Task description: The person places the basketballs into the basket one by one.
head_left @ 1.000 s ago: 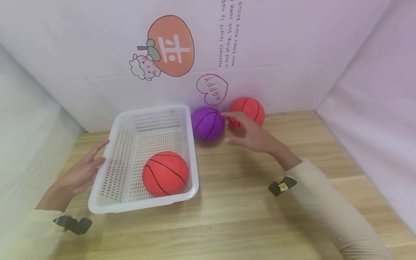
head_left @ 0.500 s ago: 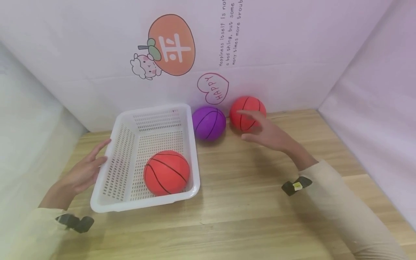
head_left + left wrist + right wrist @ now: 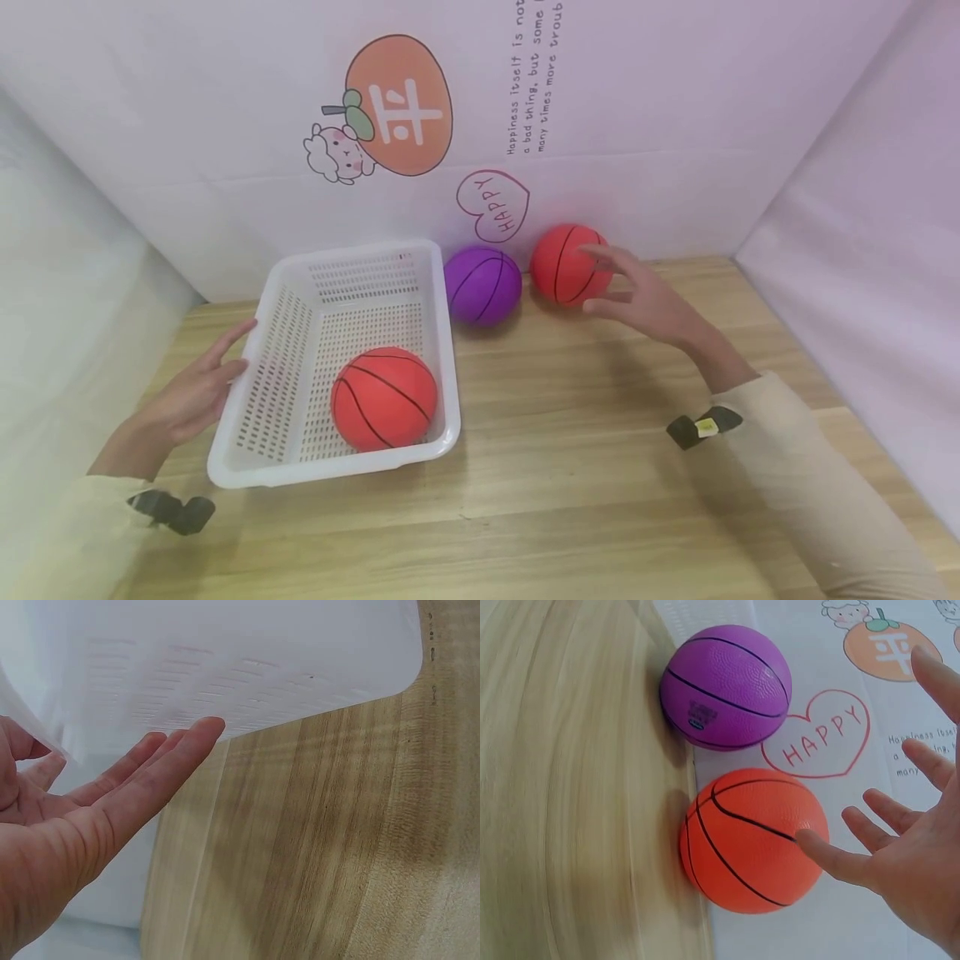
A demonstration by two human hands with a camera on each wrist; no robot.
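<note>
My left hand is at the left side of a white perforated plastic basket. Its fingers are fairly straight and rest against the basket's outer wall in the left wrist view. Inside the basket, toward the near right corner, lies a red toy basketball with black lines. My right hand is beside a second red basketball, fingers spread and nothing held. One fingertip overlaps that ball in the right wrist view; whether it touches cannot be told. A purple basketball sits between the basket and this red ball.
The wood-grain table reaches back to a white printed wall cloth, close behind the balls. White cloth also hangs on the right and left sides. A dark wrist camera is strapped on each sleeve.
My right hand has moved right, from beside the purple ball, across the front of the red ball to its right side. The left hand and the basket stay about where they were.
</note>
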